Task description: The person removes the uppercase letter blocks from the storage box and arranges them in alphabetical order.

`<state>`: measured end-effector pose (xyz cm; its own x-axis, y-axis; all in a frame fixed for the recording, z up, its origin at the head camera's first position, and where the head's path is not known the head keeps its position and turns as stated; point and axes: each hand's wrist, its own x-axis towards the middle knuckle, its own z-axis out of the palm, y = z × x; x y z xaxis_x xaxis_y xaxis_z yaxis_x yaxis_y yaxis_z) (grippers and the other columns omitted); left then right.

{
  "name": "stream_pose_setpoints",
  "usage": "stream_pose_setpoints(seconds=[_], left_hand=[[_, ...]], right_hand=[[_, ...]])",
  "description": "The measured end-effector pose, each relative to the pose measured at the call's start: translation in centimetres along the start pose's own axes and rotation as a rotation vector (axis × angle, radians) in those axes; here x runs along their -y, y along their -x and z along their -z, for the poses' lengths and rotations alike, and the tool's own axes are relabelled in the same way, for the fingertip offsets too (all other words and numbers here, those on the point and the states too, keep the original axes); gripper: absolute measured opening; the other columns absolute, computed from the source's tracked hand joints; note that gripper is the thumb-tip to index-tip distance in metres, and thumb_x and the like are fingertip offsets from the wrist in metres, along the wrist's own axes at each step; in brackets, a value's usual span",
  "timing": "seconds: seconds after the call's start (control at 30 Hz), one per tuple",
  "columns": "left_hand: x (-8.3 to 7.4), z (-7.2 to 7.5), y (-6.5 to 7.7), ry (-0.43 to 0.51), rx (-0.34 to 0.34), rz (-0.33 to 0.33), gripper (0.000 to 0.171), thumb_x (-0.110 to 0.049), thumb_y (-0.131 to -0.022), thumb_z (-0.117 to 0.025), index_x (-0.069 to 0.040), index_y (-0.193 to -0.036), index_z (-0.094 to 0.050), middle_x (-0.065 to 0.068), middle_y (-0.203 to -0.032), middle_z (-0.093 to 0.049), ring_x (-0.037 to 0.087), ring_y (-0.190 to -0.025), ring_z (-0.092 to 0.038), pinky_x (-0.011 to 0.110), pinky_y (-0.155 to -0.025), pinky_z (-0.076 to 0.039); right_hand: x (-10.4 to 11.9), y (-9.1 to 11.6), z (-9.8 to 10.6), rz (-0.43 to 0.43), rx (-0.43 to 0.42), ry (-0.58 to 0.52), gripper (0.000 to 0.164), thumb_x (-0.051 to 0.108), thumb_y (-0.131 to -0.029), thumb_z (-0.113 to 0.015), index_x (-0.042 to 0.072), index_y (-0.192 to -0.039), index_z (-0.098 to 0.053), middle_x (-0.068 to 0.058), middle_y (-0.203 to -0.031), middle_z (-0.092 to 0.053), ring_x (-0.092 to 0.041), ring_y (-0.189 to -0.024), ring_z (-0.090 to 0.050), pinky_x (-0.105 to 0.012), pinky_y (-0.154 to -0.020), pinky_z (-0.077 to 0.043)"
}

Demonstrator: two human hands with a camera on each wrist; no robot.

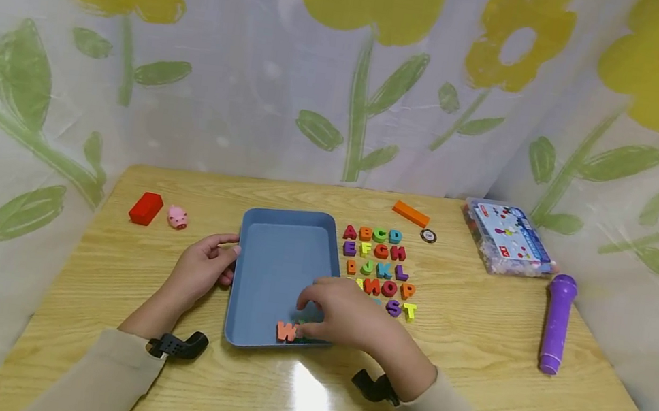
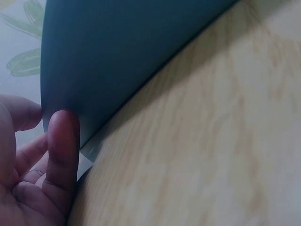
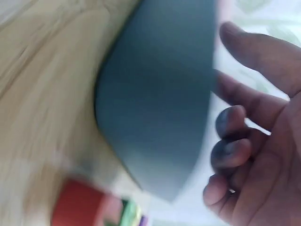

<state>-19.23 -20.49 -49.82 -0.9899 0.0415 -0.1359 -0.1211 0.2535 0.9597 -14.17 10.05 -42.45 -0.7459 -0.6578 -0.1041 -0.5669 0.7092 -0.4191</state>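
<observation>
A blue-grey tray [image 1: 284,275] lies on the wooden table, and my left hand [image 1: 202,267] grips its left rim. In the left wrist view the thumb and a finger of that hand meet the edge of the tray [image 2: 108,61]. My right hand [image 1: 347,314] reaches over the near right corner of the tray, thumb and forefinger apart. An orange letter W [image 1: 286,331] is inside the tray by its near wall. Right beside it is a dark green letter [image 1: 303,330], partly hidden under my right thumb. The right wrist view shows no letter between the fingers [image 3: 251,49].
Rows of coloured letters, such as a red A [image 1: 350,232] and a yellow T [image 1: 409,312], lie right of the tray. Further out are a red block [image 1: 146,208], a pink pig [image 1: 177,217], an orange block [image 1: 411,213], a chip [image 1: 428,235], a bead pack [image 1: 507,237] and a purple microphone [image 1: 557,326].
</observation>
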Motion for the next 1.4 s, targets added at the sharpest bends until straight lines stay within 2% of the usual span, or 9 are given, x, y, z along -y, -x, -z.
stream_pose_setpoints(seconds=[0.13, 0.23, 0.43, 0.63, 0.87, 1.07, 1.2, 1.4], left_hand=[[0.0, -0.1, 0.0, 0.0, -0.002, 0.003, 0.048, -0.028, -0.111, -0.066, -0.007, -0.153, -0.06, 0.009, -0.093, -0.073, 0.013, -0.068, -0.067, 0.026, -0.066, -0.062], [0.0, -0.2, 0.0, 0.002, -0.005, 0.002, 0.047, -0.027, -0.11, -0.067, -0.007, -0.153, -0.061, 0.009, -0.092, -0.073, 0.013, -0.067, -0.067, 0.026, -0.066, -0.061], [0.0, -0.1, 0.0, 0.006, -0.007, -0.006, 0.047, -0.026, -0.11, -0.067, -0.006, -0.152, -0.061, 0.006, -0.087, -0.072, 0.012, -0.065, -0.066, 0.026, -0.065, -0.061], [0.0, -0.2, -0.1, 0.017, -0.002, -0.005, 0.046, -0.026, -0.11, -0.067, -0.006, -0.152, -0.061, 0.006, -0.086, -0.071, 0.011, -0.065, -0.066, 0.026, -0.065, -0.061], [-0.1, -0.1, 0.0, 0.013, -0.008, 0.008, 0.046, -0.026, -0.11, -0.067, -0.006, -0.152, -0.061, 0.006, -0.087, -0.071, 0.012, -0.066, -0.066, 0.026, -0.065, -0.061], [-0.1, -0.2, -0.1, 0.026, -0.005, 0.005, 0.046, -0.025, -0.111, -0.066, -0.005, -0.152, -0.061, 0.005, -0.087, -0.071, 0.011, -0.066, -0.066, 0.025, -0.065, -0.061], [-0.1, -0.2, -0.1, 0.037, -0.005, 0.006, 0.046, -0.024, -0.111, -0.066, -0.005, -0.152, -0.06, 0.003, -0.085, -0.071, 0.011, -0.066, -0.066, 0.025, -0.065, -0.061], [-0.1, -0.1, 0.0, 0.037, -0.005, 0.002, 0.047, -0.025, -0.11, -0.067, -0.005, -0.152, -0.06, 0.003, -0.085, -0.07, 0.011, -0.066, -0.066, 0.026, -0.065, -0.061]], right_hand=[[0.6, -1.7, -1.3, -0.024, 0.08, 0.058, 0.025, 0.044, -0.092, -0.09, 0.026, -0.106, -0.08, 0.012, -0.1, -0.068, -0.003, -0.086, -0.057, -0.031, -0.085, -0.05], [0.8, -2.2, -1.6, -0.039, 0.104, 0.075, 0.022, 0.045, -0.091, -0.09, 0.029, -0.103, -0.079, 0.015, -0.098, -0.065, -0.002, -0.086, -0.057, -0.032, -0.087, -0.049], [1.0, -2.7, -1.8, -0.025, 0.083, 0.059, 0.02, 0.04, -0.096, -0.086, 0.027, -0.111, -0.081, 0.012, -0.101, -0.068, -0.006, -0.089, -0.058, -0.034, -0.087, -0.047], [0.4, -2.8, -2.0, -0.047, 0.06, 0.055, 0.029, 0.038, -0.095, -0.088, 0.026, -0.119, -0.08, 0.01, -0.113, -0.072, -0.007, -0.1, -0.063, -0.039, -0.097, -0.05], [0.4, -2.8, -1.9, -0.037, 0.062, 0.05, 0.027, 0.038, -0.096, -0.086, 0.026, -0.12, -0.08, 0.01, -0.109, -0.07, -0.008, -0.092, -0.058, -0.036, -0.09, -0.047], [-0.5, -2.4, -1.4, -0.007, 0.032, -0.059, 0.022, 0.03, -0.098, -0.084, 0.021, -0.117, -0.079, 0.007, -0.104, -0.067, -0.011, -0.086, -0.055, -0.029, -0.077, -0.046], [-1.3, -1.5, -0.2, 0.028, -0.009, -0.152, 0.02, 0.025, -0.099, -0.083, 0.017, -0.117, -0.077, 0.003, -0.101, -0.066, -0.015, -0.088, -0.055, -0.027, -0.075, -0.047], [-3.5, 2.0, 2.6, -0.007, -0.17, -0.323, 0.024, 0.015, -0.097, -0.084, 0.017, -0.119, -0.074, -0.012, -0.097, -0.061, -0.027, -0.09, -0.054, -0.029, -0.073, -0.044]])
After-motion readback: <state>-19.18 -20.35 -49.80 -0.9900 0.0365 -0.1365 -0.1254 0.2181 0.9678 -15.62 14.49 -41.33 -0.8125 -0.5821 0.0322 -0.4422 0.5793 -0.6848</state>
